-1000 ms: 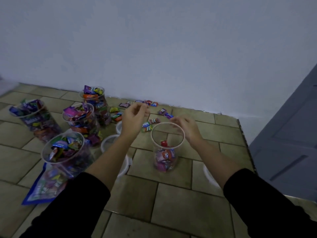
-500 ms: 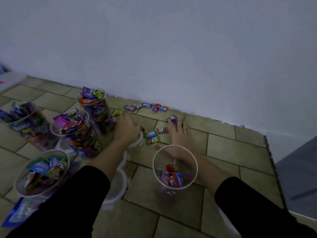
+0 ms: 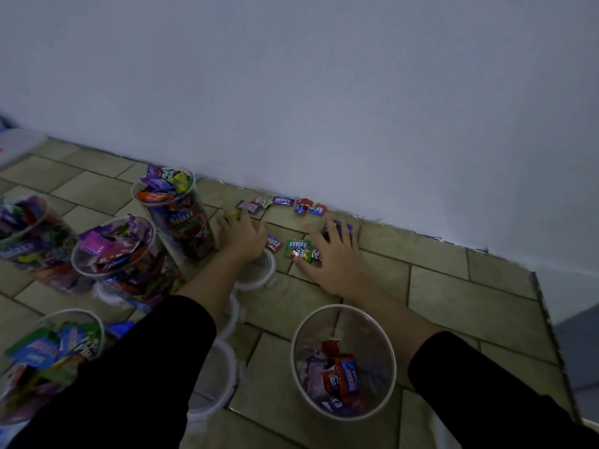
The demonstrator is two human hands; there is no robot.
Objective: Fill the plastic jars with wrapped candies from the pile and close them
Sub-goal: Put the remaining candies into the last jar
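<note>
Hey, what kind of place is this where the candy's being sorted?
Likely an indoor room, home or small shop; I cannot tell which. A beige tiled surface meets a plain white wall, and open candy jars stand directly on the tiles.

A plain indoor room, likely a home: beige tiled surface (image 3: 437,286), bare white wall (image 3: 324,92), grey door (image 3: 578,351).

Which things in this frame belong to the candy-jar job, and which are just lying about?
Job: part-filled jar; four full jars; loose candies by the wall; lids; left hand and right hand, both at the candies.
Lying about: blue packet by the nearest full jar; white object far left; door at right.
</note>
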